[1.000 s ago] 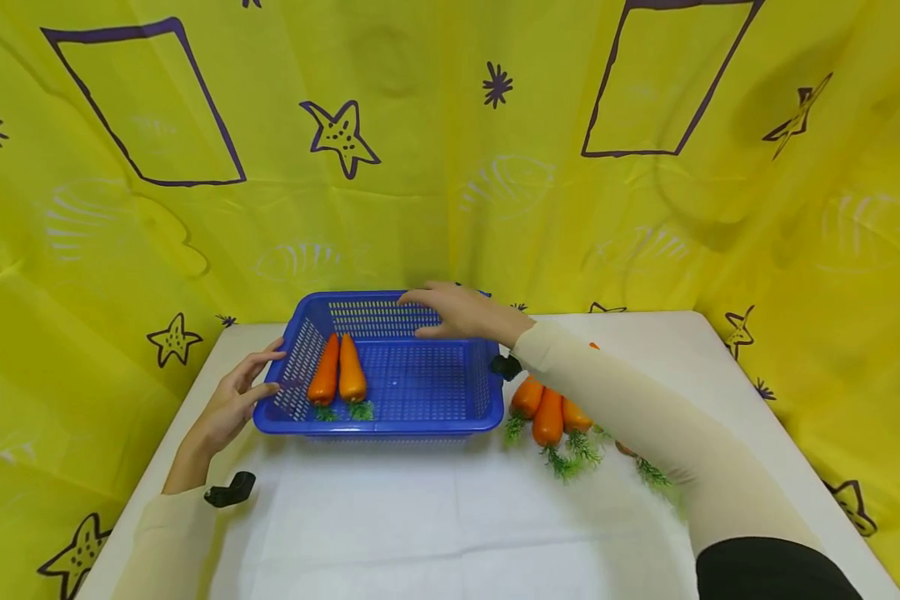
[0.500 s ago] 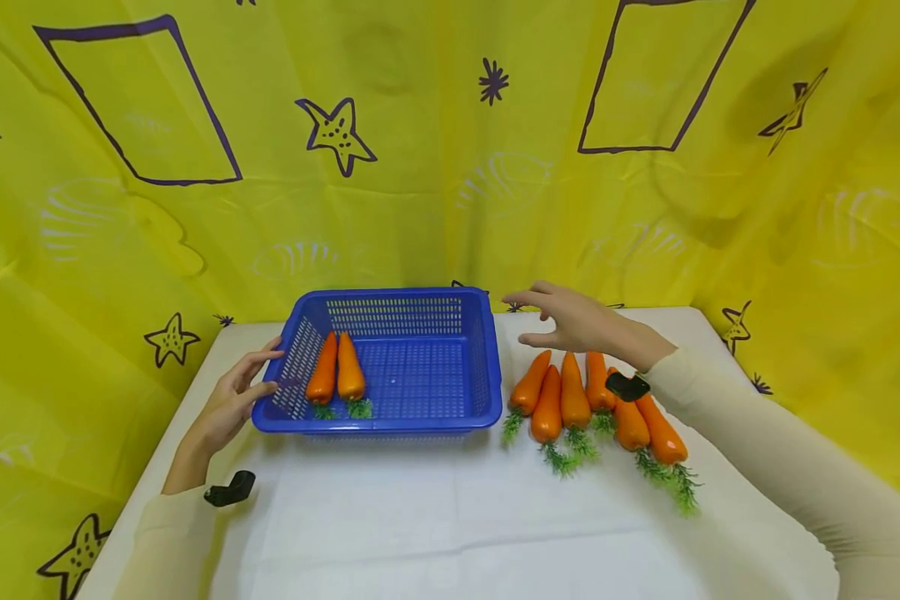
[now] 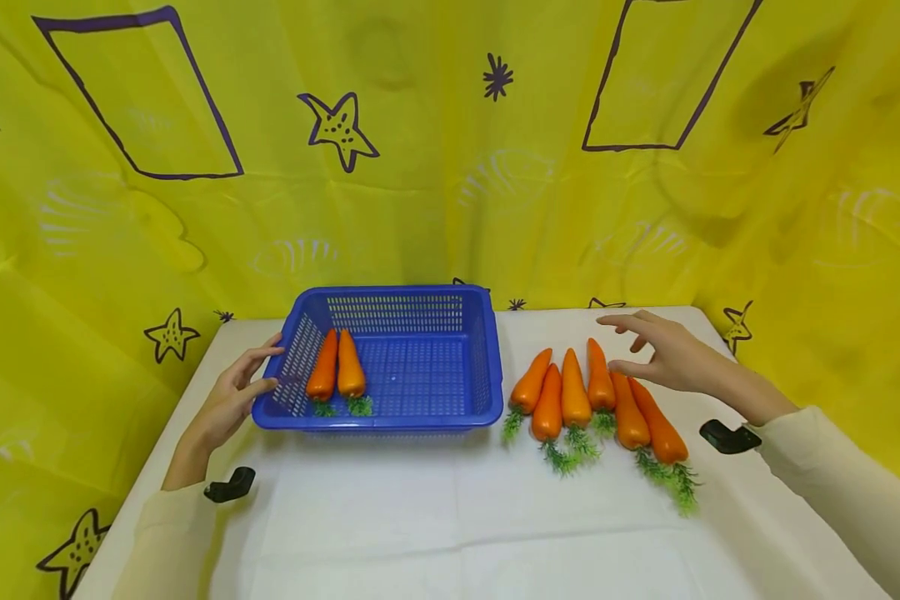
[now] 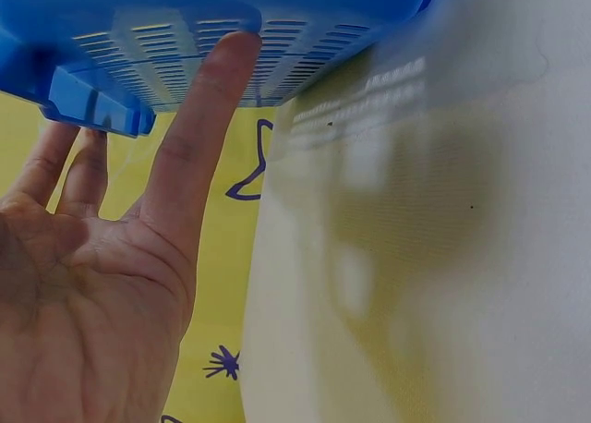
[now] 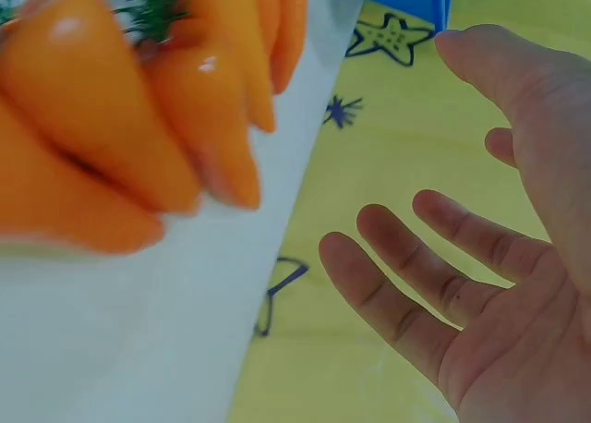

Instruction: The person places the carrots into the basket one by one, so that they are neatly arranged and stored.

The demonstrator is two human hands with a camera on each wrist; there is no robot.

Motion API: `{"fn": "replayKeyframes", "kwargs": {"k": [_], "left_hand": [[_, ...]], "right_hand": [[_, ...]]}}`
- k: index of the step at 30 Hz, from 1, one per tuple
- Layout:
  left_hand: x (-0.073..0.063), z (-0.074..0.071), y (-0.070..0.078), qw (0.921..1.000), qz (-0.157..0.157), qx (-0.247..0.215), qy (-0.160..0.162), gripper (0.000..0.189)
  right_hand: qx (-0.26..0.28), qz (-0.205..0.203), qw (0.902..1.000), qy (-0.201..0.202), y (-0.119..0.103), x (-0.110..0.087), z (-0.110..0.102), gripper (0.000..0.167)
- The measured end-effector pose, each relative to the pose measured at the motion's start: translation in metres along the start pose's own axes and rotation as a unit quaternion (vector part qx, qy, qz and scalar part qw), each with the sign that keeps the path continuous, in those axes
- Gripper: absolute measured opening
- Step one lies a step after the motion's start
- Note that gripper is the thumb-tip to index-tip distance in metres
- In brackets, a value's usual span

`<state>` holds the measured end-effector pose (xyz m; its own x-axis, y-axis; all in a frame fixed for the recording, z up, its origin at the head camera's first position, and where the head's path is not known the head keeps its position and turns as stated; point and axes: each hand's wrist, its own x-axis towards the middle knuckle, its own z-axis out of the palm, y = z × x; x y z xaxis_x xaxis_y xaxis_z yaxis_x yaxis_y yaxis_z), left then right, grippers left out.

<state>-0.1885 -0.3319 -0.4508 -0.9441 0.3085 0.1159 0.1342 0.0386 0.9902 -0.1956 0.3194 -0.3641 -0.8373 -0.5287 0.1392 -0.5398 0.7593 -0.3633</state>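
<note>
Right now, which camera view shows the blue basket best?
The head view: the whole blue basket shows there, with two carrots inside and the left hand touching its side. The left wrist view shows only its underside and rim. The right wrist view shows just one blue corner.

right of the blue basket (image 3: 412, 414) we see a narrow bare worktop (image 3: 450, 517) strip, then the carrot row (image 3: 592, 400) blocks passage.

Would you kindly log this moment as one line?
left hand touches basket | right hand open above table carrots | two carrots in basket
</note>
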Motion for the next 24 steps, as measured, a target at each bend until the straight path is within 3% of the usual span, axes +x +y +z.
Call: {"fn": "replayKeyframes", "kwargs": {"k": [8,12,19,24], "left_hand": [[0.001,0.002,0.002,0.9999,-0.013,0.008,0.007,0.047],[0.0,0.001,0.002,0.9998,-0.014,0.007,0.008,0.047],[0.0,0.001,0.002,0.9998,-0.017,0.004,0.007,0.047],[0.001,0.001,0.002,0.9998,-0.018,0.002,0.007,0.047]], "right_hand": [[0.014,-0.003,0.9986,0.051,0.017,-0.035,0.008,0.068],[0.023,0.006,0.9981,0.057,0.023,-0.047,0.014,0.067],[0.076,0.055,0.9945,0.047,0.03,-0.058,0.025,0.064],[0.137,0.106,0.9849,-0.003,0.041,-0.063,0.031,0.062]]}}
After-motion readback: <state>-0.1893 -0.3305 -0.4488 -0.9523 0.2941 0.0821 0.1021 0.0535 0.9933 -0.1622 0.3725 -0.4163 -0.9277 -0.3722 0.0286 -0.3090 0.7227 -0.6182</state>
